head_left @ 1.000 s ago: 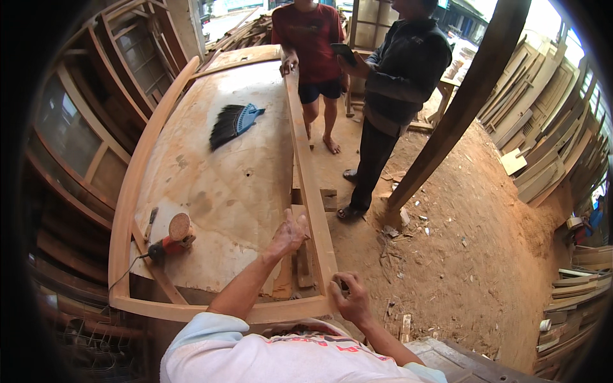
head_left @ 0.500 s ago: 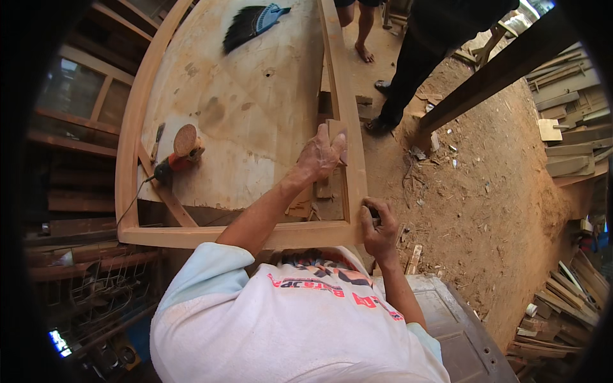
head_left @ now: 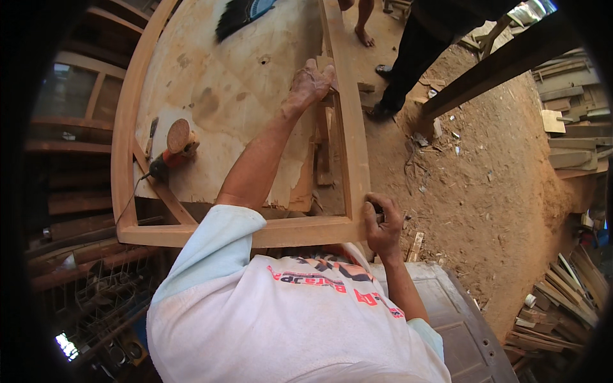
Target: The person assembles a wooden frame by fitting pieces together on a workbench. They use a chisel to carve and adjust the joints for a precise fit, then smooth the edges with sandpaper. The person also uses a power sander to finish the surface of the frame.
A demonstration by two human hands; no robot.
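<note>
A large pale wooden frame lies over a worn wooden board. My left hand reaches far along the frame's right rail, its fingers closed over a small wooden sanding block at the rail's inner edge. The underside of the block is hidden. At the frame's near right corner my right hand has curled fingers and a thumb against the outer side of the wood. A red and black power sander with a round brown disc rests on the board at the left, its cord trailing over the frame.
A blue-headed black brush lies at the board's far end. Beyond the right rail stands a person in dark trousers, near a slanting wooden post. Wood offcuts are piled at right; a panelled door lies beside me.
My left hand has slid away from me along the right rail with the sanding block. My right hand stays at the corner. The view has shifted slightly.
</note>
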